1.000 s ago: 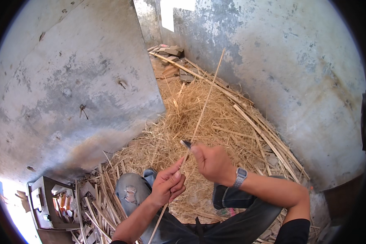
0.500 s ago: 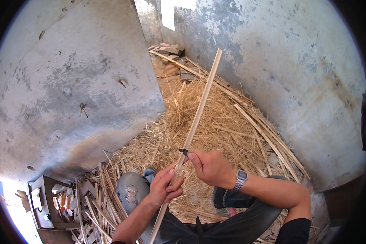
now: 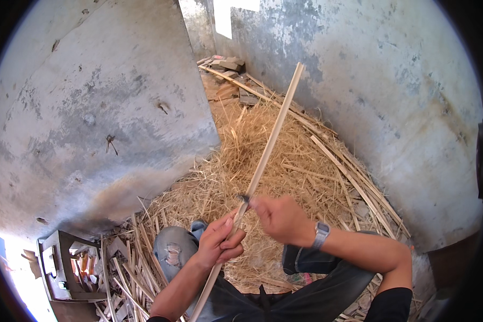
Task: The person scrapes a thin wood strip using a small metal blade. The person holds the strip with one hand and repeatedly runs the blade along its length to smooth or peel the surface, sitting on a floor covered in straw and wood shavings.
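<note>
At six o'clock, legs (image 3: 319, 295): the person is sitting low with knees spread, wearing worn dark jeans; a torn patch is showing on the left knee.
Left hand (image 3: 220, 244): toward half past six, it is clamping a long, pale wood strip (image 3: 274, 131) between thumb and curled fingers.
Strip's lie: it is slanting through the middle, its lower end running out of view near seven o'clock, its upper end pointing to one.
Right hand (image 3: 284, 217): toward five o'clock, it is closing in a fist on a small dark tool (image 3: 243, 198), which is meeting the strip just above the left fingertips; blur is hiding the tool's shape, and whether the two hands are touching one cannot tell.
Wristwatch (image 3: 321, 234): silvery, it is circling the right wrist between four and five.
Shavings (image 3: 300, 161): curly and straw-coloured, they are covering the floor beyond the hands.
Side heap (image 3: 139, 268): between seven and eight, more strips are lying jumbled beside a dark boxy frame (image 3: 88, 296).
Long slats (image 3: 359, 188): from twelve round to four, they are lying along the right wall (image 3: 392, 107).
Bricks (image 3: 228, 64): just before twelve, they are resting in a low pile.
Left wall (image 3: 102, 102): toward ten, it is showing grey, blotchy plaster.
</note>
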### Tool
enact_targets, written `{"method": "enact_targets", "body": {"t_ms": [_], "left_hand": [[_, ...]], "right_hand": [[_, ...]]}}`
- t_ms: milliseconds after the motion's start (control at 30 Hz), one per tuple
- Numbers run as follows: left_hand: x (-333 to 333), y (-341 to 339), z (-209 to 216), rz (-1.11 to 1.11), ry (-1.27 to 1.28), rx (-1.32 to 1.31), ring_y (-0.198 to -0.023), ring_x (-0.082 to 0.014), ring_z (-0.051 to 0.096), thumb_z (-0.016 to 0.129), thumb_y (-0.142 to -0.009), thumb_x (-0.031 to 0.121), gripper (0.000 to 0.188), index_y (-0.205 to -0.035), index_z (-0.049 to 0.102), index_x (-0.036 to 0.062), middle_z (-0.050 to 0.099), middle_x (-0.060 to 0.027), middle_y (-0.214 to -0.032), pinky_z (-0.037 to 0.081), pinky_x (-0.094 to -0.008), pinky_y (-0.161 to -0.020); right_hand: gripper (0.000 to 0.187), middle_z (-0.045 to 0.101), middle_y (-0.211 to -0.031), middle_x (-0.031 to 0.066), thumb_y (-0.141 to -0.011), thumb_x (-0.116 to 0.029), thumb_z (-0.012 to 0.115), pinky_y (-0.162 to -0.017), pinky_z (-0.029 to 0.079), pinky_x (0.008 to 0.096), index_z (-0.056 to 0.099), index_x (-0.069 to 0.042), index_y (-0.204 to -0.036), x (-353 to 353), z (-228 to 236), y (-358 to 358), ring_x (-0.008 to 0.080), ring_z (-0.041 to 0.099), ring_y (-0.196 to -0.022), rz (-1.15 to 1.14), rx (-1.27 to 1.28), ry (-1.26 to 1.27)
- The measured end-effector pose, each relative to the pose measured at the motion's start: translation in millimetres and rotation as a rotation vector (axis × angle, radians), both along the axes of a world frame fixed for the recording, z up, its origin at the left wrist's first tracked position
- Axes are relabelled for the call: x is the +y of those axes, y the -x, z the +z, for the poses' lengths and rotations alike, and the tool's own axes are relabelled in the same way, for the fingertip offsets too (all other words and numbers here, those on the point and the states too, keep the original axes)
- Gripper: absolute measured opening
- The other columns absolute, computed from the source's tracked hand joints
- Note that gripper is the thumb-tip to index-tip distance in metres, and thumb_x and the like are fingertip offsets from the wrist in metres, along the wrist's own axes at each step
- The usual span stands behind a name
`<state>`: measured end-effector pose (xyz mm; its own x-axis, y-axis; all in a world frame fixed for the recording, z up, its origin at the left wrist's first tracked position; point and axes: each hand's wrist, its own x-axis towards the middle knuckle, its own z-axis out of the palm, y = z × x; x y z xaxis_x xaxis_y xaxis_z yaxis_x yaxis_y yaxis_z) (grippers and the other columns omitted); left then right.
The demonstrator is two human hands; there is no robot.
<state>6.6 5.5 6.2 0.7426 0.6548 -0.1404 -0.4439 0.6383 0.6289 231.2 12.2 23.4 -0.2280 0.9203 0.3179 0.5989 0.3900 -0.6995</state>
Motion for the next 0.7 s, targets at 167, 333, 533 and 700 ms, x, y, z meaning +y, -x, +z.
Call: {"method": "enact_targets", "body": {"t_ms": [167,333,533,700], "left_hand": [[1.2,5.8,-4.8,-0.016,0.031,-0.067,-0.041,-0.0056,0.026,0.037,-0.114,0.035,0.052,-0.162,0.031,0.0143,0.032,0.0047,-0.062,0.026,-0.0212,-0.038],[3.7,0.3,-2.0,-0.027,0.056,-0.124,-0.041,-0.0053,0.026,0.038,-0.114,0.037,0.055,-0.163,0.028,0.0143,0.033,0.0047,-0.062,0.025,-0.0210,-0.038],[2.7,4.8,1.1,-0.003,-0.013,-0.101,-0.041,-0.0052,0.027,0.038,-0.114,0.039,0.055,-0.162,0.030,0.0139,0.032,0.0047,-0.062,0.025,-0.0209,-0.039],[5.3,0.8,-2.9,-0.036,0.117,-0.158,-0.038,-0.0046,0.028,0.037,-0.114,0.040,0.053,-0.160,0.032,0.0150,0.033,0.0073,-0.060,0.026,-0.0200,-0.041]], "right_hand": [[0.035,0.053,-0.057,0.0219,-0.109,-0.027,0.053,-0.047,0.042,0.0448,0.067,-0.002,-0.089,-6.4,2.6,8.0,0.0405,0.056,-0.049,0.096,0.053,0.034],[0.035,0.053,-0.059,0.0221,-0.109,-0.026,0.052,-0.049,0.043,0.0446,0.066,-0.001,-0.090,-14.8,-0.8,12.0,0.0394,0.055,-0.049,0.000,0.149,0.065],[0.035,0.055,-0.061,0.0231,-0.109,-0.027,0.051,-0.051,0.044,0.0455,0.066,-0.001,-0.091,8.5,19.7,-7.1,0.0391,0.059,-0.053,0.022,0.064,0.118],[0.035,0.055,-0.060,0.0225,-0.108,-0.029,0.052,-0.048,0.044,0.0461,0.064,-0.003,-0.087,-9.9,8.8,5.3,0.0402,0.060,-0.053,0.011,-0.105,-0.027]]}}
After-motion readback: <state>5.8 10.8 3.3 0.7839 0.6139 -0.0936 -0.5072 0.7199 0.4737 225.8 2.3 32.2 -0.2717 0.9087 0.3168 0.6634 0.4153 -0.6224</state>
